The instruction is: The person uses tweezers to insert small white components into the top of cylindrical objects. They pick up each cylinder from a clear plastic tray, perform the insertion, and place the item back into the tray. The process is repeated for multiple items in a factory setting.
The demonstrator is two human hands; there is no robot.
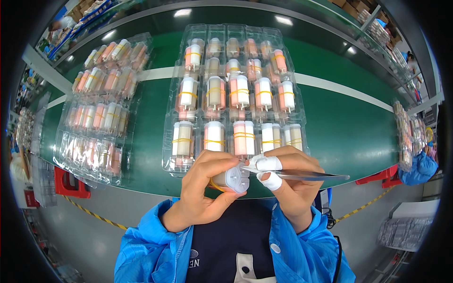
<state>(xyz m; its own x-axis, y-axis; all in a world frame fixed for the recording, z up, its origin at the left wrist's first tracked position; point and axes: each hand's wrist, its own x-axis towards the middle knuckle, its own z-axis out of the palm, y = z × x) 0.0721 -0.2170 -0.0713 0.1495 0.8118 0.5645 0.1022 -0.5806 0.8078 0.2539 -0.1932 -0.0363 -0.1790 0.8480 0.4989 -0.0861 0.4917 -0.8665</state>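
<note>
In my left hand (203, 191) is a bundle of small cylinders (237, 179) with translucent grey-white end caps and a yellow rubber band around it. My fingers and thumb grip its sides, and the capped ends face up toward me. My right hand (298, 191) pinches a pair of metal tweezers (321, 176), whose tips point left and meet the upper edge of the caps. White tape (269, 163) wraps my right index finger and thumb. Whether the tips hold anything is too small to tell. Just beyond my hands lies a clear plastic tray (167, 158) with several banded white, pink and beige cylinder bundles.
A second clear tray (60, 160) of similar bundles lies at the left of the green table (339, 118). More filled trays (403, 137) are stacked at the far right. Red stools (71, 184) stand under the table edge. A metal shelf frame (236, 5) crosses the back.
</note>
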